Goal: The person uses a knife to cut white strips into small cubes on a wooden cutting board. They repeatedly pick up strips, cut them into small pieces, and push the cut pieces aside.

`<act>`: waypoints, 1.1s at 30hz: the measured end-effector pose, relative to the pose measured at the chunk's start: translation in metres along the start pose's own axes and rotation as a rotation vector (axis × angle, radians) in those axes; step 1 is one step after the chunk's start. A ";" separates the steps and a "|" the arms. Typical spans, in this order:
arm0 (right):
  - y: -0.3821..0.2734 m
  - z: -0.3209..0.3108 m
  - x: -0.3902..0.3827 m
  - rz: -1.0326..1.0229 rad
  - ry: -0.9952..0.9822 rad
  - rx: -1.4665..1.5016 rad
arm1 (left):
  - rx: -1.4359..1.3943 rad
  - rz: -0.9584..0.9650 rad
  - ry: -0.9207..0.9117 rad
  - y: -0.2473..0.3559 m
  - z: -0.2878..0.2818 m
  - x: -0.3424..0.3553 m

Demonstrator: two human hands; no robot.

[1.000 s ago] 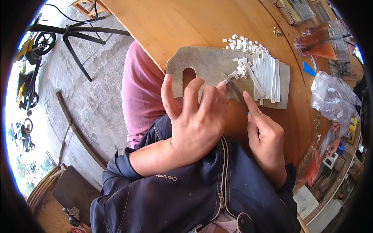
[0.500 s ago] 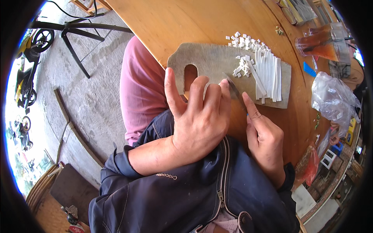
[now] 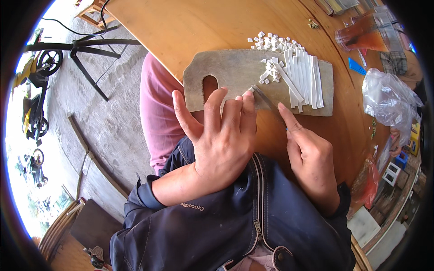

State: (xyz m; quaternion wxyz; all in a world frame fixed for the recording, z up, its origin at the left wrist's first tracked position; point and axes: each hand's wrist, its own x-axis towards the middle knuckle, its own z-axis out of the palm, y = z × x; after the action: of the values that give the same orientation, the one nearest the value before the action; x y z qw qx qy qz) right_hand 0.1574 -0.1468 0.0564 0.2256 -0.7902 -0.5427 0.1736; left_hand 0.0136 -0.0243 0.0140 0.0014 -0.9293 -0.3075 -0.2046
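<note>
A grey cutting board (image 3: 235,63) with an oblong hole lies on the wooden table. My left hand (image 3: 224,135) bends over its near edge, thumb and fingers fanned, fingertips pressing down a thin white strip (image 3: 248,91) that they mostly hide. Against the strip's exposed end rests the tip of a knife (image 3: 270,103). My right hand (image 3: 312,158) is closed around the knife's handle, index finger laid along it. White strips (image 3: 304,77) lie side by side on the board's right part. Small white cut pieces (image 3: 270,70) are scattered left of them, and more are heaped at the far edge.
Further right are a clear plastic bag (image 3: 389,97), a blue-handled tool (image 3: 356,66) and a clear container of reddish-brown liquid (image 3: 366,36). A red plastic bag (image 3: 368,183) lies at the right. Black stand legs (image 3: 86,47) occupy the floor at left; another person's hand shows at far right.
The board and the pieces on it appear shifted left in view. My left hand has moved slightly left, and the white strip's end now shows beside the knife tip. The right hand keeps the knife.
</note>
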 end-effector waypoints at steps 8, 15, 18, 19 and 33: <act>-0.006 0.001 -0.001 -0.013 -0.011 0.022 | -0.065 0.008 0.059 0.000 0.003 0.000; -0.008 0.007 -0.002 -0.021 0.001 -0.048 | -0.086 0.004 0.060 0.000 0.003 0.001; -0.011 0.013 -0.003 -0.036 0.025 -0.185 | -0.042 -0.015 -0.020 0.000 -0.002 0.001; -0.013 0.014 -0.002 -0.033 0.025 -0.191 | -0.041 -0.014 -0.020 -0.001 -0.002 0.001; -0.006 0.002 0.001 -0.026 0.015 0.033 | -0.150 0.017 0.064 -0.009 0.001 -0.003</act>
State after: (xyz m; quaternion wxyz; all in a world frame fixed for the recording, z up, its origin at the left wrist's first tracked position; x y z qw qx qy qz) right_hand 0.1518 -0.1434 0.0581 0.2450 -0.7806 -0.5482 0.1739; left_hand 0.0069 -0.0186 0.0111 -0.0565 -0.9224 -0.2830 -0.2566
